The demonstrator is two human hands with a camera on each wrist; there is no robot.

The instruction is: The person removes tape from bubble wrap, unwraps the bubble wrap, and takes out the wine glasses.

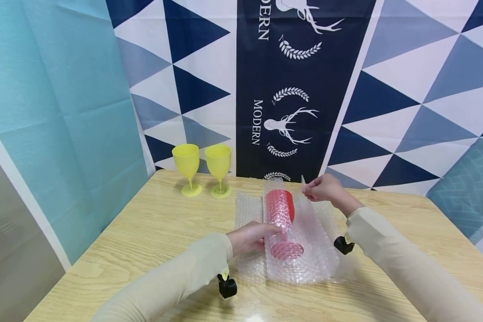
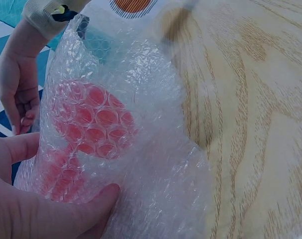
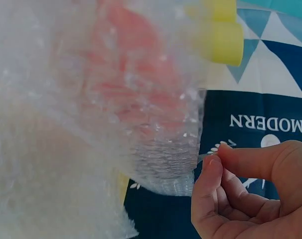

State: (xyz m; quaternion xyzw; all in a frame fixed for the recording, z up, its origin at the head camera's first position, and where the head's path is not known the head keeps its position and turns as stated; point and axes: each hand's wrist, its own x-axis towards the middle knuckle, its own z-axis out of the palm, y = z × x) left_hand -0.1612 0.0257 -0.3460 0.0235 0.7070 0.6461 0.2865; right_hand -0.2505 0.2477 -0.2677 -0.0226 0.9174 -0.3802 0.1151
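Observation:
A red goblet (image 1: 291,205) lies partly covered by a sheet of bubble wrap (image 1: 305,241), its round foot (image 1: 287,250) toward me. My left hand (image 1: 251,237) grips the goblet through the wrap around its stem. In the left wrist view the foot (image 2: 98,119) shows pink behind the bubbles, with the thumb pressed on the plastic below it. Beyond the goblet's right side, my right hand (image 1: 323,188) pinches a thin clear edge of the wrap between thumb and forefinger. The right wrist view shows this pinch by the right hand (image 3: 250,189) close to the wrap's end.
Two yellow goblets (image 1: 186,165) stand upright side by side at the back left of the wooden table (image 1: 157,232). A patterned cloth (image 1: 205,67) hangs right behind the table's back edge, and a light blue cloth (image 1: 64,112) hangs along the left.

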